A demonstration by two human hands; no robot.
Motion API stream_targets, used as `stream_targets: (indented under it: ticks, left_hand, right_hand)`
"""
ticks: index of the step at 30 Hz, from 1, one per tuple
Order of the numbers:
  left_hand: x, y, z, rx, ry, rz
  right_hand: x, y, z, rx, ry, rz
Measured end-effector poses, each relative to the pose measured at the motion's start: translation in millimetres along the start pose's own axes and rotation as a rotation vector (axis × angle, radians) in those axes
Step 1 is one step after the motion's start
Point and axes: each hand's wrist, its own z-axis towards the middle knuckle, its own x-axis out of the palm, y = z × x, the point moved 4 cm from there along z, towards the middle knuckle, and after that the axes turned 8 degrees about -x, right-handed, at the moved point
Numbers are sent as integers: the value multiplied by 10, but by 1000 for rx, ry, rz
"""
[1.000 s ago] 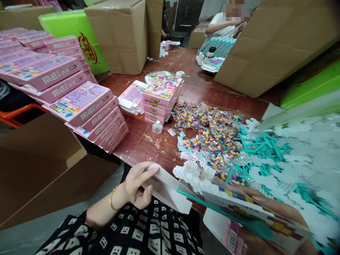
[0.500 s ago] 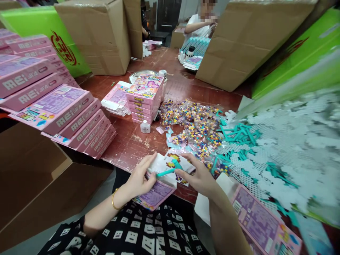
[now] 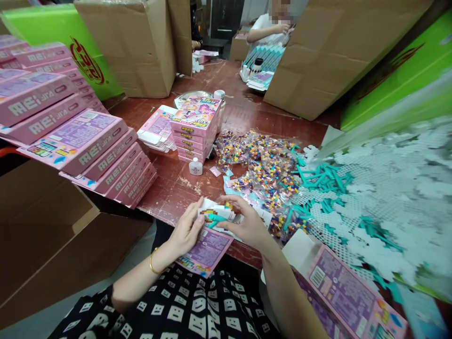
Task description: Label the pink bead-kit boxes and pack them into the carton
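My left hand (image 3: 185,230) is closed round the edge of a pink and purple cardboard box (image 3: 212,247), which is tilted over my lap with its near face up. At its upper end is a white printed sheet (image 3: 208,206) with a yellow and brown pixel pattern, bent over on itself. My right hand (image 3: 247,223) curls round the sheet's right side, fingers above and thumb below. A teal plastic tool (image 3: 213,218) lies across the sheet between my two thumbs. The box's opening is partly hidden by the sheet and hands.
Bags of coloured beads (image 3: 261,162) lie ahead, beside teal tools (image 3: 325,179) and white perforated boards (image 3: 384,165). Pink boxes (image 3: 92,146) are stacked at left; more boxes (image 3: 194,125) stand mid-table near a small white bottle (image 3: 195,166). An open box (image 3: 342,287) lies at right. A person (image 3: 263,35) works opposite.
The printed sheet has gone from spread out to bent over between my hands. The teal tool has shifted left and down with it. My right hand has moved left, closer to my left hand.
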Motion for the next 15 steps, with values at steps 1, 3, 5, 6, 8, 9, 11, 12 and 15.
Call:
stream_targets:
  ticks: [1,3,5,6,8,9,11,12,15]
  left_hand:
    - [-3,-25,-16,41,-43,-12]
    - [-22,-91,-47,160,-145,-24]
    - [-56,-157,-69,296,-255,-1]
    - [-76,-185,-74,363,-309,22]
    - [-115,-239,-75,512,-395,58]
    - [-129,-264,-70,590,-413,58]
    - [-147,-315,-54,738,-401,32]
    - [-150,-338,-42,792,-380,22]
    - [-146,-395,-3,868,-348,50]
  right_hand:
    - [37,107,-8,-31,32,-60]
    - [98,335,-26,-119,83,-193]
    - [119,543,-52,-239,70,-302]
    - [116,624,-72,-301,43,-342]
    - [102,729,-136,-421,-18,-407]
    - [93,751,-181,-477,-47,-435]
    - [73,741,-293,-579,-96,-468]
    - [57,713,-359,-616,-123,-466]
    - [-27,568,-553,-619,-219,-388]
